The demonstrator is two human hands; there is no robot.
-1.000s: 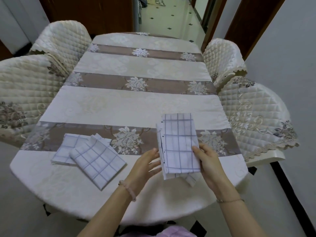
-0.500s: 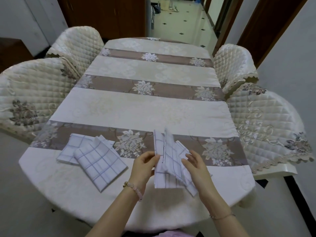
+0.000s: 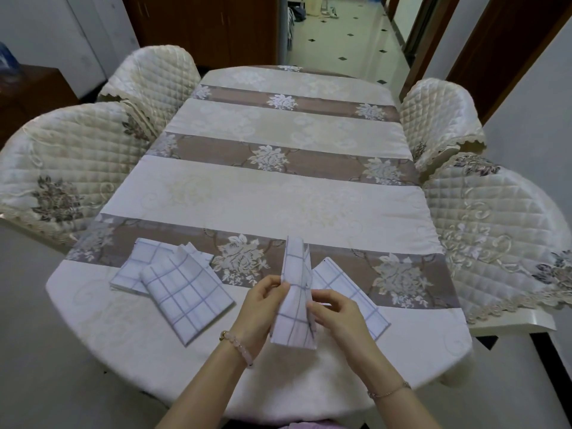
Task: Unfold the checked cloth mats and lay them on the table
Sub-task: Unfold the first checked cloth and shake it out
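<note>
While two folded mats (image 3: 175,287) lie overlapped on the table (image 3: 263,205) at near left, L hand (image 3: 263,300) & R hand (image 3: 335,312) each pinch a side of a third mat (image 3: 295,292), held upright w/ one flap on the cloth at right.

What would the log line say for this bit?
step: unfolding | left hand: pinching checked mat | right hand: pinching same mat | mat: half-open, raised | two folded mats: overlapping on table

Soft, even indoor light, brighter from the far hallway floor (image 3: 346,29); wide-angle bending at edges.
</note>
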